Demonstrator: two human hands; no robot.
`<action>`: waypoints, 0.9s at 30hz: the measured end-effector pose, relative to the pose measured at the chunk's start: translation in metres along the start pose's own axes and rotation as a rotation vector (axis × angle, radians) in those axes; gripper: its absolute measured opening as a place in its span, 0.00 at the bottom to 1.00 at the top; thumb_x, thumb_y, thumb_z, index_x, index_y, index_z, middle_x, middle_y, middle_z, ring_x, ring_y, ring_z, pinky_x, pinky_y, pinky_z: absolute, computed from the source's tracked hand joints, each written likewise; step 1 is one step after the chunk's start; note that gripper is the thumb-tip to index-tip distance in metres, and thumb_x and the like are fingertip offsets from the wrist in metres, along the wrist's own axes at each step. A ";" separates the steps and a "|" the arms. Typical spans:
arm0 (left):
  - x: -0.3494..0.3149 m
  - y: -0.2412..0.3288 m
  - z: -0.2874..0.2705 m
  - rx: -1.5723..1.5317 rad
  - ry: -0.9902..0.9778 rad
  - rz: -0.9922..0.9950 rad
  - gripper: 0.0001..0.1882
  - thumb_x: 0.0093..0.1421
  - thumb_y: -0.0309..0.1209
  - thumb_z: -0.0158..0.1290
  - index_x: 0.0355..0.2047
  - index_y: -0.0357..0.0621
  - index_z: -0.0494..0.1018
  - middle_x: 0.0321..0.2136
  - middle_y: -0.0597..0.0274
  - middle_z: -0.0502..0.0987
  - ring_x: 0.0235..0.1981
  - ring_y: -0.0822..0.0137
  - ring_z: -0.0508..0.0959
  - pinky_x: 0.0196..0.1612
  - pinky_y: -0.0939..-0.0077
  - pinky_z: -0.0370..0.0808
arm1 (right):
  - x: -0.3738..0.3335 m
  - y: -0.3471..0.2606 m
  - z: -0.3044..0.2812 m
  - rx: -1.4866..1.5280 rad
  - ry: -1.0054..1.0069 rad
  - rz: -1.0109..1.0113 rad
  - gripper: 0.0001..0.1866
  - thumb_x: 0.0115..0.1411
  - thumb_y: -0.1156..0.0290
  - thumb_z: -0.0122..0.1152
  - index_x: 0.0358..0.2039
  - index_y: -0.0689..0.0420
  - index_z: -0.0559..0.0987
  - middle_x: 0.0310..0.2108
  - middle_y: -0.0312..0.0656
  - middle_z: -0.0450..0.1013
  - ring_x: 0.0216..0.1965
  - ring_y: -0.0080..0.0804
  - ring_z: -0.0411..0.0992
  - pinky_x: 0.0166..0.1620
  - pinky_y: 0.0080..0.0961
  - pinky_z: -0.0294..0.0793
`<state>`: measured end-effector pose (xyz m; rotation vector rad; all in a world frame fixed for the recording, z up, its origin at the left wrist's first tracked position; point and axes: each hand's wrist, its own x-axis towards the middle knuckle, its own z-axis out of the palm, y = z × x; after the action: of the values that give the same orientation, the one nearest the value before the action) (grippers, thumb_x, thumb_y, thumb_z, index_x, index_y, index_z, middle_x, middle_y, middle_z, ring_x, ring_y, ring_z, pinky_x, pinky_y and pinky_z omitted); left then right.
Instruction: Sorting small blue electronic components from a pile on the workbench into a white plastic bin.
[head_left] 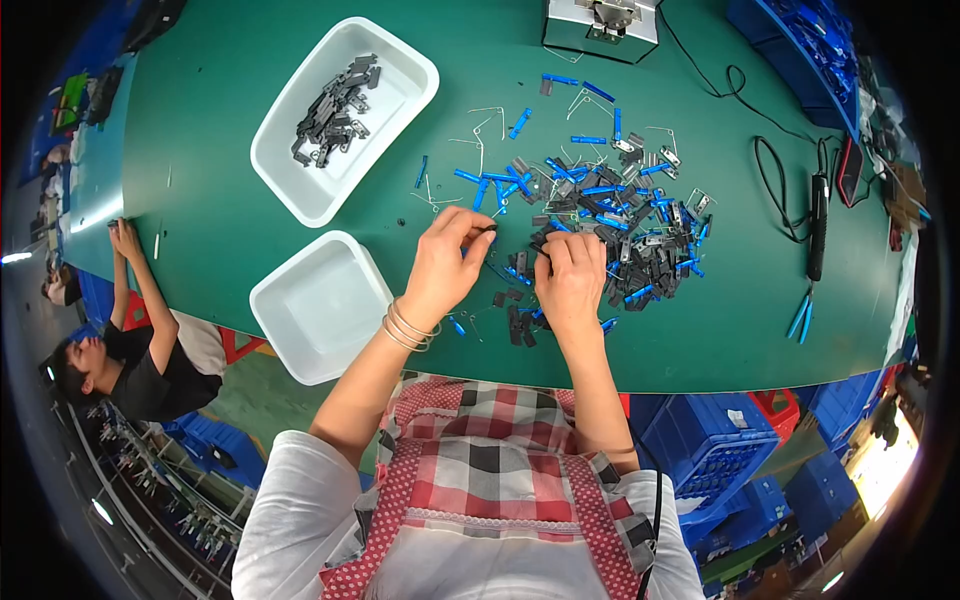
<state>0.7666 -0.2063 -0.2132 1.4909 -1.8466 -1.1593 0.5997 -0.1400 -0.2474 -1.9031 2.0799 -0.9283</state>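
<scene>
My left hand (448, 258) is closed in a pinch on a small black plastic part (490, 229), just left of the heap. My right hand (572, 278) rests at the near left side of the heap, its fingers curled down; a dark piece shows by the fingertips, but its kind I cannot make out. The heap mixes black plastic parts (655, 265), bright blue rod-like pieces (603, 190) and thin bent wire springs (480, 135). Several blue pieces and springs lie scattered around its far and left sides.
On the left stand a white tub (400, 150) with black parts inside and a smaller white tub (285, 300). Far back sits a metal device (600, 30). To the right lie a black corded tool (818, 225) and blue-handled pliers (800, 318). Another person (150, 365) works at far left.
</scene>
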 end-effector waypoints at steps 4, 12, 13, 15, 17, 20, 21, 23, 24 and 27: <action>-0.004 -0.002 0.006 -0.037 -0.114 0.013 0.08 0.55 0.21 0.61 0.36 0.35 0.76 0.32 0.57 0.78 0.28 0.67 0.81 0.33 0.75 0.78 | -0.004 0.005 0.001 0.035 -0.006 0.006 0.08 0.44 0.81 0.65 0.26 0.58 0.76 0.32 0.40 0.74 0.35 0.42 0.69 0.39 0.38 0.67; -0.015 0.007 0.038 0.304 -0.149 0.228 0.07 0.48 0.23 0.62 0.29 0.41 0.76 0.30 0.60 0.77 0.33 0.56 0.76 0.36 0.64 0.76 | 0.000 0.008 -0.016 0.382 0.205 0.365 0.08 0.49 0.83 0.69 0.29 0.60 0.78 0.31 0.41 0.76 0.30 0.31 0.76 0.33 0.23 0.75; -0.015 0.007 0.041 0.273 -0.149 0.179 0.07 0.47 0.22 0.62 0.28 0.43 0.76 0.29 0.61 0.77 0.34 0.56 0.75 0.38 0.65 0.75 | -0.003 0.009 -0.019 0.556 0.252 0.476 0.08 0.50 0.84 0.68 0.29 0.62 0.77 0.32 0.41 0.76 0.30 0.27 0.75 0.33 0.21 0.75; -0.013 0.004 0.040 0.248 -0.130 0.172 0.07 0.47 0.22 0.62 0.27 0.42 0.76 0.29 0.61 0.77 0.33 0.56 0.75 0.37 0.64 0.75 | -0.008 0.008 -0.028 0.765 0.273 0.646 0.06 0.52 0.87 0.65 0.28 0.65 0.76 0.34 0.41 0.76 0.31 0.19 0.73 0.33 0.17 0.75; -0.013 0.003 0.039 0.225 -0.113 0.164 0.07 0.47 0.21 0.62 0.27 0.42 0.76 0.29 0.60 0.77 0.33 0.56 0.76 0.36 0.64 0.76 | -0.018 0.006 -0.035 0.708 0.215 0.613 0.06 0.52 0.87 0.65 0.27 0.66 0.76 0.34 0.41 0.76 0.30 0.19 0.73 0.32 0.17 0.75; -0.013 0.007 0.037 0.043 -0.110 -0.022 0.07 0.47 0.21 0.62 0.27 0.41 0.76 0.29 0.60 0.77 0.31 0.56 0.78 0.34 0.63 0.76 | -0.026 -0.001 -0.036 0.566 0.066 0.523 0.06 0.52 0.86 0.65 0.27 0.65 0.76 0.35 0.44 0.76 0.28 0.23 0.75 0.30 0.20 0.76; -0.012 0.007 0.037 0.031 -0.114 -0.026 0.07 0.47 0.22 0.62 0.27 0.41 0.76 0.29 0.60 0.77 0.31 0.56 0.78 0.33 0.63 0.76 | -0.026 -0.006 -0.037 0.492 0.013 0.473 0.05 0.52 0.86 0.65 0.27 0.65 0.76 0.36 0.45 0.76 0.27 0.25 0.75 0.29 0.20 0.76; -0.013 0.009 0.040 0.102 -0.116 0.047 0.06 0.48 0.22 0.62 0.27 0.41 0.76 0.30 0.59 0.77 0.31 0.56 0.79 0.33 0.62 0.77 | -0.029 -0.002 -0.025 0.321 -0.059 0.348 0.05 0.51 0.85 0.63 0.27 0.64 0.76 0.37 0.46 0.76 0.32 0.40 0.76 0.33 0.30 0.78; -0.015 0.010 0.045 0.187 -0.114 0.125 0.06 0.48 0.22 0.61 0.27 0.41 0.76 0.30 0.59 0.77 0.31 0.56 0.79 0.33 0.62 0.77 | -0.032 0.003 -0.016 0.237 -0.070 0.274 0.05 0.51 0.84 0.62 0.27 0.63 0.75 0.37 0.47 0.75 0.34 0.44 0.76 0.35 0.33 0.78; -0.012 0.005 0.051 0.269 -0.095 0.221 0.06 0.48 0.22 0.62 0.27 0.41 0.77 0.31 0.61 0.79 0.28 0.54 0.79 0.32 0.66 0.77 | -0.028 0.003 -0.014 0.170 -0.066 0.156 0.06 0.49 0.84 0.62 0.27 0.62 0.76 0.35 0.47 0.75 0.35 0.47 0.75 0.37 0.37 0.77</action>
<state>0.7265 -0.1795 -0.2336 1.3430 -2.2401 -0.9196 0.5941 -0.1090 -0.2458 -1.6397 2.0087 -0.9588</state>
